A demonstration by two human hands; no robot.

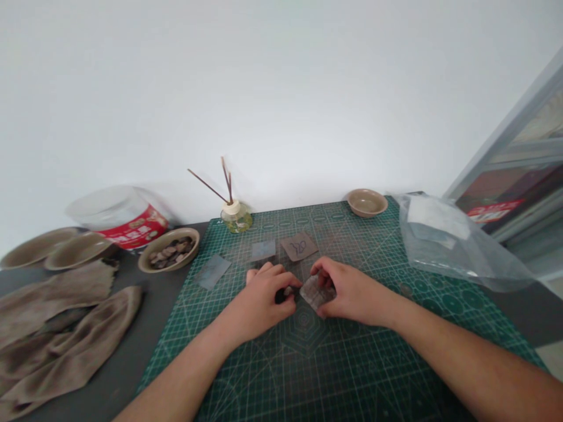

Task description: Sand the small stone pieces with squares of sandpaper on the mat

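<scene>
My left hand (269,296) is closed in a pinch, thumb against index finger, over the middle of a green cutting mat (352,375). Between its fingertips shows a small brown pebble-like piece (288,291), mostly hidden. My right hand (343,290) grips a creased grey-brown square of what looks like sandpaper (313,293), its near corner close to the left fingertips. Just beyond the hands lies a brown square with blue handwriting (299,247). Beside it is a pale, see-through square (264,250), and a similar greyish square (213,272) lies farther left.
An oval bowl of brown pebble-like pieces (193,249) stands left of the mat, near a red-labelled tub (136,225), two bowls (26,249) and brown cloths (88,346). A reed diffuser (236,217), small bowl (367,203) and plastic bag (461,252) sit along the back and right.
</scene>
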